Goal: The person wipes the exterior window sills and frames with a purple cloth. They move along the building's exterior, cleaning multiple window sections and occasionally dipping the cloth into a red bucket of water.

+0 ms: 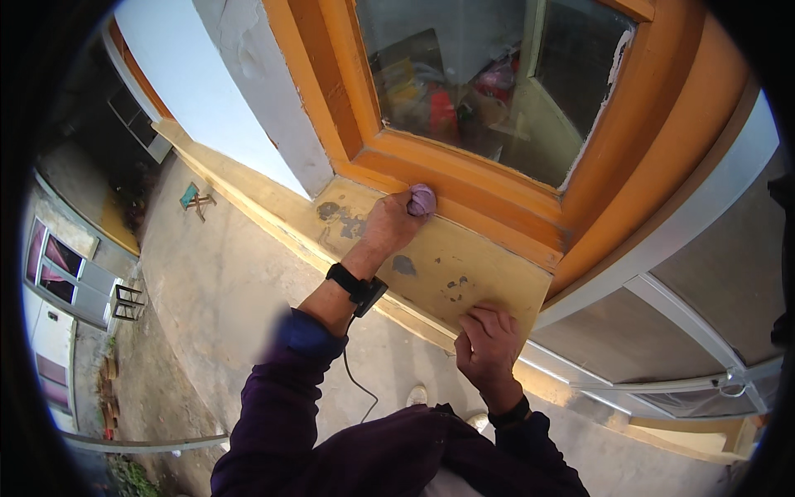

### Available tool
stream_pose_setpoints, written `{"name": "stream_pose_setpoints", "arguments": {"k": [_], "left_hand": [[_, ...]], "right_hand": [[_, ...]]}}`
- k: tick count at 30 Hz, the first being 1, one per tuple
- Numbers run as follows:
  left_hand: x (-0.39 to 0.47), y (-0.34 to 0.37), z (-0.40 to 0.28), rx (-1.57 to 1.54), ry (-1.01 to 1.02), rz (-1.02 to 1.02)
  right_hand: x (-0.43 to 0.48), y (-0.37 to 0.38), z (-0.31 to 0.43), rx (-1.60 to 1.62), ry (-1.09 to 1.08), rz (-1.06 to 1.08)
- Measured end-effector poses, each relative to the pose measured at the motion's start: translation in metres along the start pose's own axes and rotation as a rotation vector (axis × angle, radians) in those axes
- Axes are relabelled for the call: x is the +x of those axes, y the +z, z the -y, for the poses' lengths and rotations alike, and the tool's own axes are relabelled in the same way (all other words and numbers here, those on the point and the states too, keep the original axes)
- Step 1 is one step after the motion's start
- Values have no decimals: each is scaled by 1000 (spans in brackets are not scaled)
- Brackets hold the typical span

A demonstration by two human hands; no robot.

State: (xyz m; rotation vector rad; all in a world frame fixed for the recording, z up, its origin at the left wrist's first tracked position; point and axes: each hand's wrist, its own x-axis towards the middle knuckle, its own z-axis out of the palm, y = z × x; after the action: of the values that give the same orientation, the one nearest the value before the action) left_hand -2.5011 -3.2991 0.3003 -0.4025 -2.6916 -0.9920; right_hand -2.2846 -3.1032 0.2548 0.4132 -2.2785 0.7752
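My left hand (392,222) grips a bunched purple cloth (422,200) against the lower rail of an orange-painted wooden window frame (459,177). Below the frame runs a yellow painted sill (428,276), its paint flaked away in grey patches. On the sill's right part rests my right hand (490,345), fingers curled, with nothing visible in it; the palm side is hidden. Behind the window glass (472,81) red, yellow and clear plastic items show indoors. A black strap with a small device (363,289) sits on my left wrist.
A thin cable (357,382) hangs from the left wrist device. To the right stands a metal-framed screen door (677,323). A small folding stool (195,200) stands on the concrete yard (230,261), with a dark metal stand (127,302) farther off. My shoes (417,396) are below.
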Motion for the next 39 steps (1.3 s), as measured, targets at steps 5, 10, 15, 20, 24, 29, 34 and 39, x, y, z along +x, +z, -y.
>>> {"name": "stream_pose_setpoints", "arguments": {"k": [5,10,15,20,24,29,34,39], "left_hand": [[-25,48,-68,25,124,96],[-42,78,-115,-10,137,164],[-52,99,-142,49,161,156],[-63,90,-154,-91,225,256],[-66,82,-156,85,399,285],[-38,52,-97,281,335,140],[7,-4,4,508,133,16],[43,-63,89,706,-167,-36]], "right_hand": [[-4,-5,-3,83,-10,20],[-12,-12,-10,227,-50,-26],[-38,-34,-17,351,-20,-107],[-58,-58,-18,341,9,-155],[-51,-61,-20,306,-2,-87],[-37,-44,-26,229,-52,-90],[-23,-19,-35,136,-64,-120],[-25,-13,-40,63,-78,-132]]}}
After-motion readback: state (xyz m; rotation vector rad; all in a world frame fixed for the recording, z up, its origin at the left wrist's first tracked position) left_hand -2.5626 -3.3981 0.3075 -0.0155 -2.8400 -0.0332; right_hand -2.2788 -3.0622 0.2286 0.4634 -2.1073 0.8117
